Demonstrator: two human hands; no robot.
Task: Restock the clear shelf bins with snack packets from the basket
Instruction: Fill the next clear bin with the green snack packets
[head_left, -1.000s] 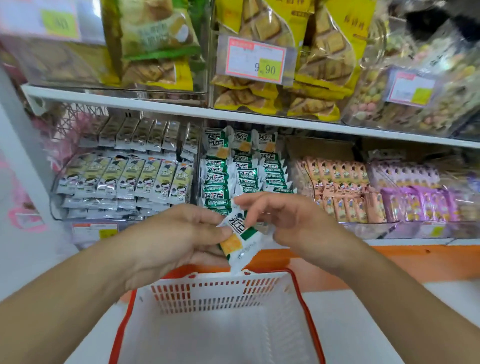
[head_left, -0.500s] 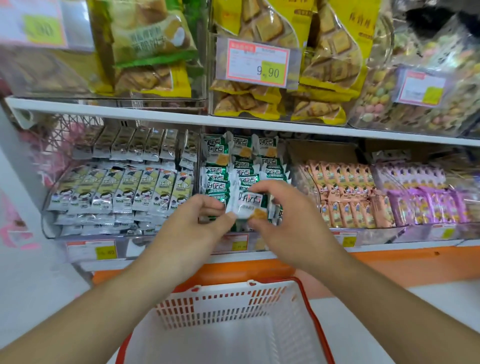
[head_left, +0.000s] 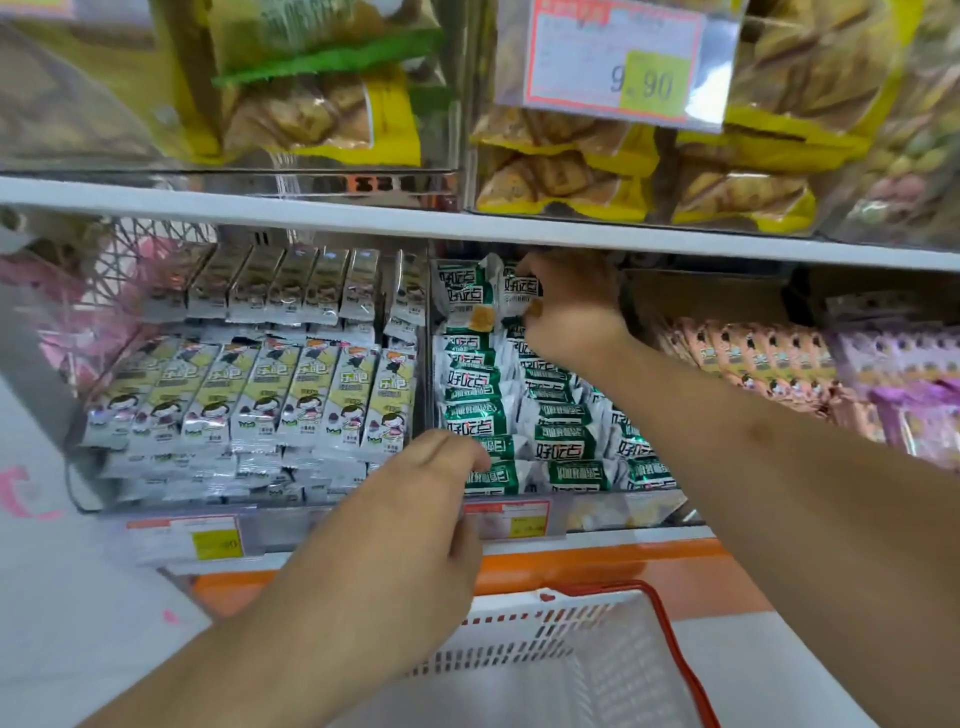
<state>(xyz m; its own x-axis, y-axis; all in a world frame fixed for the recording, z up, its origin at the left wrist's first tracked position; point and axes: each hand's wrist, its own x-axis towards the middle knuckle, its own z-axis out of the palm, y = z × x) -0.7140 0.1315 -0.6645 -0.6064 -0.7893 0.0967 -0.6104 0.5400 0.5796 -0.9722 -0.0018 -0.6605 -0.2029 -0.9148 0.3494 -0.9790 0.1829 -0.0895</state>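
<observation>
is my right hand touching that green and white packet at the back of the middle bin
Touching. The head view shows the right hand with its fingers curled onto the right edge of the upright green and white packet at the back of the middle bin.

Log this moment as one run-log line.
right hand: holds green packet upright at back of middle bin | left hand: at bin front, grip unclear | basket: below shelf

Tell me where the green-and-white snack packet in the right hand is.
In the head view, the green-and-white snack packet is pinched by the right hand at the back of the middle clear bin, under the white shelf board.
</observation>
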